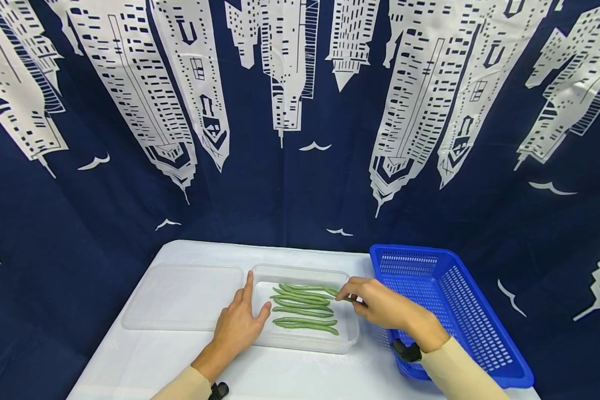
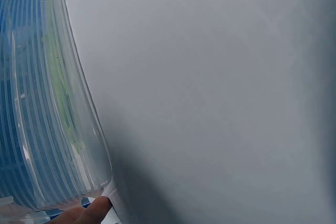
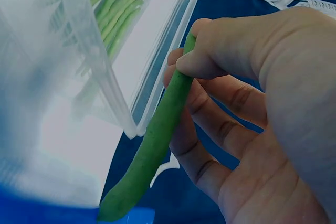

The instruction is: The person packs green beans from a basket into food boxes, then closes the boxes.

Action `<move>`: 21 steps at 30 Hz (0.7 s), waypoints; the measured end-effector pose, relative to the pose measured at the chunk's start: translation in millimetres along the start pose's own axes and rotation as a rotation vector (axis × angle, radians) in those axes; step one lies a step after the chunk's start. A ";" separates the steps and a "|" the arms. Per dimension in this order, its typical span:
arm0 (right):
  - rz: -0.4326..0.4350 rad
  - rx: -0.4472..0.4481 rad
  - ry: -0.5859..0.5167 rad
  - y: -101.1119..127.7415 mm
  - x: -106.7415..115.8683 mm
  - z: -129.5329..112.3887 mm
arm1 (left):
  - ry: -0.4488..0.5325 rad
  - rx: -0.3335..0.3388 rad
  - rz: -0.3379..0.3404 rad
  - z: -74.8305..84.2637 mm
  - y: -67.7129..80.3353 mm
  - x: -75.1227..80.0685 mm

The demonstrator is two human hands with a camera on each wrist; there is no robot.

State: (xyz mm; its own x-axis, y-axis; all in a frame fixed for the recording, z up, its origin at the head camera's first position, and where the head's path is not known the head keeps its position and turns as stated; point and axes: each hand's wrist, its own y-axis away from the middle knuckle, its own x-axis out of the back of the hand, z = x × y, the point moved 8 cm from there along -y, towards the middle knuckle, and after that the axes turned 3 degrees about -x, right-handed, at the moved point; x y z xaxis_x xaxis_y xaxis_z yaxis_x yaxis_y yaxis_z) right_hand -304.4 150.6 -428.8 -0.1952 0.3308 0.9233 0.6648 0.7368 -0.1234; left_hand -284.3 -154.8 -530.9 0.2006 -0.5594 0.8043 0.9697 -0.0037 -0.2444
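Note:
Several green beans lie side by side, mostly crosswise, in a clear plastic container on the white table. My right hand is over the container's right rim. Between thumb and fingertips it pinches one green bean, whose free end slants down toward the lower left in the right wrist view. My left hand is at the container's left edge, index finger extended along the rim and thumb reaching over the inside. In the left wrist view its fingertips are right at the container's corner.
A clear flat lid lies on the white table, left of the container. To the right stands a blue perforated basket, partly beneath my right forearm. Behind the table hangs a navy cloth with white building prints.

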 end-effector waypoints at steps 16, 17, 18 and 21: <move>-0.097 0.071 -0.056 -26.5 -28.9 -29.4 | 0.003 -0.003 0.006 1.1 0.0 1.1; -0.105 0.072 -0.059 -27.5 -31.4 -31.1 | 0.002 -0.003 0.005 1.0 0.1 1.0; -0.112 0.078 -0.064 -28.5 -33.9 -32.9 | 0.001 -0.003 0.005 1.0 0.2 0.8; -0.125 0.100 -0.057 -31.7 -40.8 -38.0 | -0.002 -0.005 0.006 0.8 0.1 0.7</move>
State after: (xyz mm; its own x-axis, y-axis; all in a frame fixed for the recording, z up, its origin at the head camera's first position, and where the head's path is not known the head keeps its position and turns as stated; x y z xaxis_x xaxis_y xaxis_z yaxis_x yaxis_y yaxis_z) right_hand -290.2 91.4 -448.7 -0.3145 0.2632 0.9120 0.5581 0.8284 -0.0467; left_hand -283.9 -154.5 -529.9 0.2067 -0.5577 0.8039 0.9677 -0.0049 -0.2522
